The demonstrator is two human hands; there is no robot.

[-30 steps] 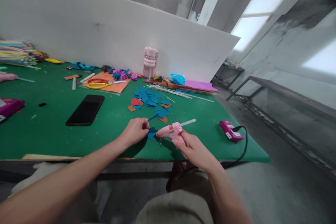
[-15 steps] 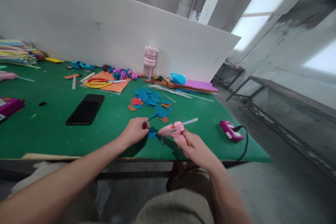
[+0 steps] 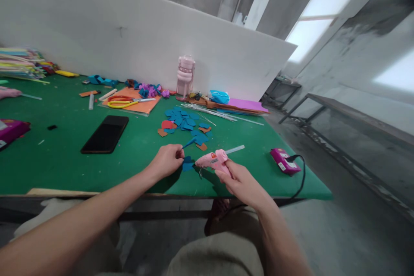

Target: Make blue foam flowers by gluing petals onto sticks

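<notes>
My right hand is wrapped round the handle of a pink hot glue gun, a clear glue stick poking from its back. The gun's dark nozzle points left, close to a blue cut piece low over the green table. Between the pinched fingers of my left hand is a narrow blue piece that slants up to the right. Beyond both hands lies a loose pile of blue cut pieces, with a few brown ones and a red one among them.
A black phone lies left on the green table. Scissors rest on orange sheets. A pink bottle stands by the white board. At right, a purple box has a black cord plugged in.
Almost nothing differs. The glue gun has shifted very slightly to the right, while my left hand keeps its place with the blue piece.
</notes>
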